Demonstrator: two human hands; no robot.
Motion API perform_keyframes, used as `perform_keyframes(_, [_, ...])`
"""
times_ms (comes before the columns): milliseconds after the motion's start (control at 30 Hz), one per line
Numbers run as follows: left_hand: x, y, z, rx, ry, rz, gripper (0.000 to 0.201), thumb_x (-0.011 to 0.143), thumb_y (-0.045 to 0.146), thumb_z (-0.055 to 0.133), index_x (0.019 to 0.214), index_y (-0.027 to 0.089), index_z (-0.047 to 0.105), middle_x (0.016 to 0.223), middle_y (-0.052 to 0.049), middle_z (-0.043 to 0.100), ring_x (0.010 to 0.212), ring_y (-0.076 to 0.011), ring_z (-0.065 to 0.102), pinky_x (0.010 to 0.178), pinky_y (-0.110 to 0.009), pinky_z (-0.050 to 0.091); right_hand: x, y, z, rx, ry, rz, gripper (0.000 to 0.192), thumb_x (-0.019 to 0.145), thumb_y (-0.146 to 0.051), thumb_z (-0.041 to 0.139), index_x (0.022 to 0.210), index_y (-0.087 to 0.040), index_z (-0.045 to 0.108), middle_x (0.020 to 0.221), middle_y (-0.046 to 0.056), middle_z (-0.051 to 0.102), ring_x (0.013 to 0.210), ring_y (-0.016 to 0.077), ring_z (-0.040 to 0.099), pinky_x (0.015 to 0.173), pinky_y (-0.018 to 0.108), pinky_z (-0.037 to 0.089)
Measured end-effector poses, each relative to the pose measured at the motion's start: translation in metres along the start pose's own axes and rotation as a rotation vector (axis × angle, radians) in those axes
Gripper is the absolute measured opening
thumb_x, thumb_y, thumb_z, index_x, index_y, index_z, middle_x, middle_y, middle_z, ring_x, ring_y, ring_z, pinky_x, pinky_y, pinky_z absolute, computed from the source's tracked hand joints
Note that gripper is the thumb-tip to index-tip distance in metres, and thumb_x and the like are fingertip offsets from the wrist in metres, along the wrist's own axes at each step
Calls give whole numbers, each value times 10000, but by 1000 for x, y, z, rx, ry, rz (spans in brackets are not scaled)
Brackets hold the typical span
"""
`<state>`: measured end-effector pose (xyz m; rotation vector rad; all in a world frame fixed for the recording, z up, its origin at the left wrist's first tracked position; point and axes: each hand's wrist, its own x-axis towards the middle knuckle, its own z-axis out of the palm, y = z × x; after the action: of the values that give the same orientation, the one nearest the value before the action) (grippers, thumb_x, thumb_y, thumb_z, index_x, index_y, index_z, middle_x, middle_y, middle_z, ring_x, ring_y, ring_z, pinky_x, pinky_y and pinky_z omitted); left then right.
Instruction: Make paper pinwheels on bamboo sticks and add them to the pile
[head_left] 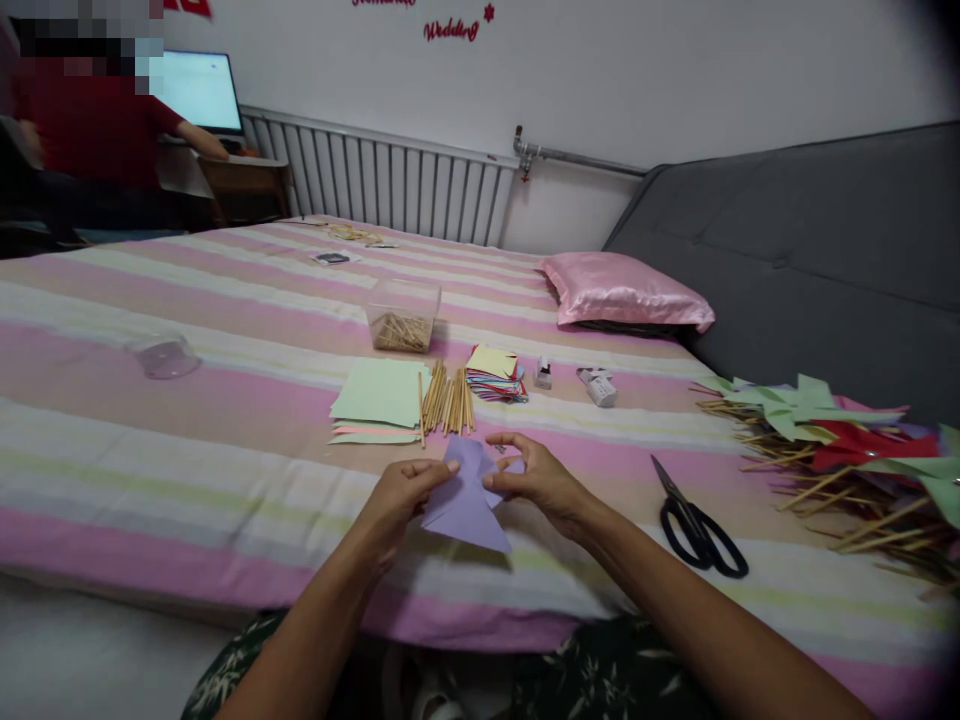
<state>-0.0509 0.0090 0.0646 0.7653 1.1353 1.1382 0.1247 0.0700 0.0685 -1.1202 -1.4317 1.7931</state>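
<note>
Between my two hands is a purple sheet of paper (466, 505), cut and partly folded in toward its middle. My left hand (409, 492) pinches its left side with thumb and fingers. On the right, my right hand (534, 480) grips a folded flap of the same paper, index finger raised a little. Just beyond the paper lie a bundle of wooden sticks (448, 400), a stack of pale green paper squares (379, 392) and a pile of small coloured paper pieces (496, 375). Black-handled scissors (697, 525) rest to the right of my right arm.
Finished paper pinwheels (832, 420) on sticks are heaped at the right. A clear box (403, 318) with sticks, a clear lid (166, 357), a small bottle (543, 373), a small white box (598, 386) and a pink pillow (626, 290) lie on the striped bed. A person (97, 130) sits far left.
</note>
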Motion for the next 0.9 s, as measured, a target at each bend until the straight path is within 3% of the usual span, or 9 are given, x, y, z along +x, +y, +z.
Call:
perform_keyframes(233, [2, -15, 6, 21, -19, -28, 277, 587, 314, 755, 773, 110, 725, 686, -83, 692, 552, -162, 592, 545, -247, 428, -2, 1, 4, -92, -20, -83, 651, 569, -166, 730, 1158, -170, 453, 707, -47, 577, 566, 108, 591, 573, 250, 478])
perform_keyframes(567, [0, -11, 11, 37, 23, -16, 270, 530, 269, 769, 735, 101, 721, 655, -80, 684, 576, -183, 605, 558, -257, 433, -4, 1, 5, -144, -55, -240, 693, 581, -196, 736, 1201, -201, 428, 695, -57, 579, 535, 117, 592, 526, 251, 491])
perform_keyframes(900, [6, -13, 12, -37, 252, 112, 255, 521, 262, 769, 710, 101, 710, 661, -56, 695, 571, -165, 601, 559, -243, 437, 3, 7, 5, 11, -34, -198, 713, 585, -310, 767, 1193, -176, 418, 758, 12, 655, 686, 159, 642, 671, 309, 495])
